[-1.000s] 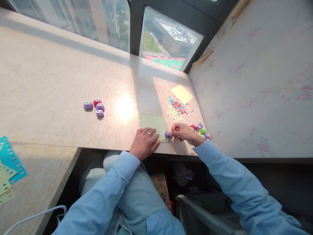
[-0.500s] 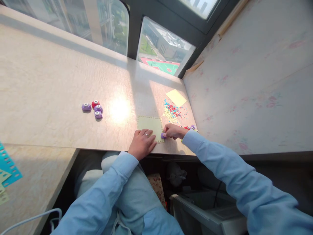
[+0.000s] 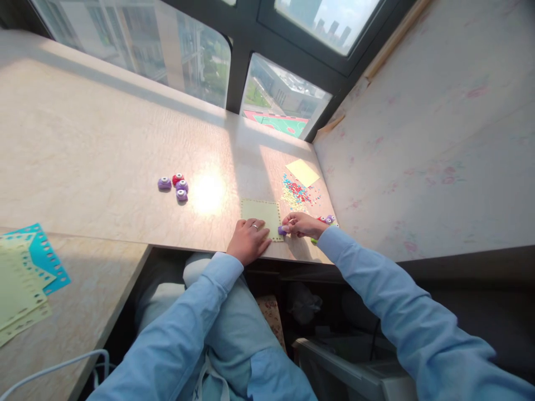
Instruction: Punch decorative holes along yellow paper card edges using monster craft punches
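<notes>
In the head view, taking the pale green sheet [image 3: 259, 210] as the middle of the dial, it lies flat on the counter [image 3: 104, 145] near the front edge, with small holes along its top and right edges. The left hand [image 3: 247, 240] rests at 7 o'clock, fingers spread lightly apart over the paper, pressing rather than gripping. The right hand [image 3: 304, 224] is at 3 o'clock, thumb and fingers clamped on a small purple punch [image 3: 281, 230], which sits at 4 o'clock on the sheet's right edge. To punch cleanly here, I would judge it best to push the edge fully into the slot, line the punch up with the neighbouring holes, and squeeze straight down while the flat fingers hold the paper against skewing. Even spacing probably matters most near the corner, where two rows could crowd each other. Loose blue, red and yellow paper bits [image 3: 296, 192] lie at 2 o'clock, and a yellow card [image 3: 303, 173] just past them; a light squeeze should avoid scattering them. More punches [image 3: 330, 219] show beyond the right wrist at 3 o'clock, partly hidden, and four others [image 3: 181, 186] stand between 9 and 10 o'clock
</notes>
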{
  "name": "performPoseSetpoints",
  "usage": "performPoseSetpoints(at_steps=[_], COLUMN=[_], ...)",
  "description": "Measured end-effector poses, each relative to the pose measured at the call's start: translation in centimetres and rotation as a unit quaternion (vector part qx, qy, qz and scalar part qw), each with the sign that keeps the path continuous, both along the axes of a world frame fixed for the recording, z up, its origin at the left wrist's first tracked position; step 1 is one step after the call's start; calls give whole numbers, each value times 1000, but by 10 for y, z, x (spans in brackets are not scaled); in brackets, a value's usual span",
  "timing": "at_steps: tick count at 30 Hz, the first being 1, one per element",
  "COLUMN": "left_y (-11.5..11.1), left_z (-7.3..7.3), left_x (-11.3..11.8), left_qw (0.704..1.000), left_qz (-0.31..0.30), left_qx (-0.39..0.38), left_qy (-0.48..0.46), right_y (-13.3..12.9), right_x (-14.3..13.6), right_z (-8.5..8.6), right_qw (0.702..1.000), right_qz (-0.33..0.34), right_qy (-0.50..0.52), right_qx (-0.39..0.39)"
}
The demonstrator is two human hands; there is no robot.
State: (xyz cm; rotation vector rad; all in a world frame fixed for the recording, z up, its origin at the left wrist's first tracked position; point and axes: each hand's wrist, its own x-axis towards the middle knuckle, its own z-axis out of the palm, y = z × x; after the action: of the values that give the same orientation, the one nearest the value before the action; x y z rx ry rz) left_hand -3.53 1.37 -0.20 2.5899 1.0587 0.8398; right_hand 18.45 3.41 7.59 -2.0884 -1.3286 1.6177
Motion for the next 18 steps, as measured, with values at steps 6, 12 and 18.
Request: performPoseSetpoints(at_steps=[6,12,18], left_y=[0,1,2], left_z=[0,2,0], left_x=[0,0,-1], left_qw=[1000,1000,1000], left_qz=[3,1,3], left_qx=[-6,-13,-8], left_qy=[5,5,3], right_y=[-17,-23,-25], right_x=[10,7,20], right_z=[-7,-10,-4], right_qw=[995,941,915], right_qz=[0,154,168], right_qy=[44,-141,-173], right_qx=[91,266,323])
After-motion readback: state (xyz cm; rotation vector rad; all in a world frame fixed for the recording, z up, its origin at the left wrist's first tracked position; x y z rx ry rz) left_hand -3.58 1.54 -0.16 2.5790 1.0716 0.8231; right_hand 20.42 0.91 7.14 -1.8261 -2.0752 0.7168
